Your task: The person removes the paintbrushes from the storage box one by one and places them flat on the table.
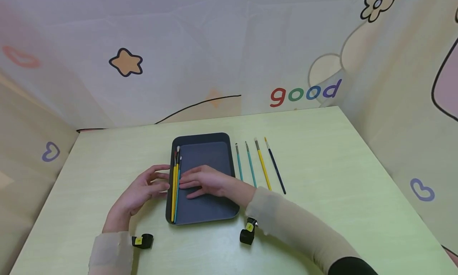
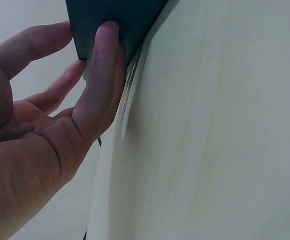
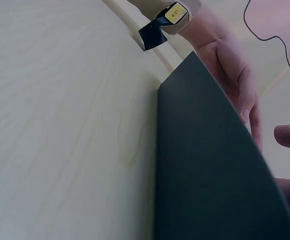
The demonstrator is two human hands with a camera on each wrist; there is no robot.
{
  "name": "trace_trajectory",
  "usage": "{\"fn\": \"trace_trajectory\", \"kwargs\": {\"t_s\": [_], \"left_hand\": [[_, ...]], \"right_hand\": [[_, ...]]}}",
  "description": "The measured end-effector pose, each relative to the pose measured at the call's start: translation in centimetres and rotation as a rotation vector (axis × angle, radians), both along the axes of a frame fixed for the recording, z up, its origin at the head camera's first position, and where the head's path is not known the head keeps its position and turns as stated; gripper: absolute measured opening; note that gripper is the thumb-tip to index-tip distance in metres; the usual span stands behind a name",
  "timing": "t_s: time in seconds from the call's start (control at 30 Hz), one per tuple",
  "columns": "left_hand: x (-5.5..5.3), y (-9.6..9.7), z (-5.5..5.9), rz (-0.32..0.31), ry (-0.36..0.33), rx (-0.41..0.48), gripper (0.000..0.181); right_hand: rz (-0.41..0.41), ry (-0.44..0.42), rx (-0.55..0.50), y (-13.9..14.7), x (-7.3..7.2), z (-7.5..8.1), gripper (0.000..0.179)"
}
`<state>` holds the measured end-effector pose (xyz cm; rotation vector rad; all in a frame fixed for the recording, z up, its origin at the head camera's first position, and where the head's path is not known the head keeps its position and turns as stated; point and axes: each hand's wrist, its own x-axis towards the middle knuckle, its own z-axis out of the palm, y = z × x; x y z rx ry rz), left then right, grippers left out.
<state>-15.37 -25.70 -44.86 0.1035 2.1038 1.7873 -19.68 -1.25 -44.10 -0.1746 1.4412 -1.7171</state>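
A dark grey rectangular tray lies on the table. Along its left inner wall, two yellow-handled paintbrushes and one teal-handled paintbrush lie side by side, bristles toward the far end. My left hand is at the tray's outer left side; in the left wrist view its loosely extended fingertips are against the tray wall. My right hand reaches in over the tray from the right, fingers extended, with fingertips right at the teal brush. In the right wrist view the tray's side hides much of the work.
Right of the tray, a row of paintbrushes lies on the table: two teal ones, a yellow one and a dark blue one. My right forearm overlaps their near ends. Printed cloth hangs behind.
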Motion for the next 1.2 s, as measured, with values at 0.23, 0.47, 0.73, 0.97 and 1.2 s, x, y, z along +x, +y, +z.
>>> {"fn": "trace_trajectory", "kwargs": {"t_s": [0.23, 0.47, 0.73, 0.97, 1.2], "left_hand": [[0.0, 0.1, 0.1, -0.002, 0.0, 0.0, 0.062], [0.1, 0.1, 0.3, -0.002, -0.003, -0.007, 0.061], [0.0, 0.1, 0.1, -0.002, 0.0, -0.014, 0.061], [0.0, 0.2, 0.2, -0.005, 0.002, -0.011, 0.061], [0.0, 0.2, 0.3, 0.005, -0.012, -0.018, 0.061]], "right_hand": [[-0.032, 0.003, -0.004, -0.5, 0.0, -0.4, 0.046], [0.008, 0.036, -0.007, -0.7, 0.0, -0.4, 0.044], [0.041, 0.117, 0.021, -0.9, -0.2, -0.9, 0.04], [-0.055, 0.236, 0.099, -1.8, 0.3, -1.6, 0.031], [-0.095, 0.261, 0.119, -2.2, 0.8, -1.5, 0.027]]}}
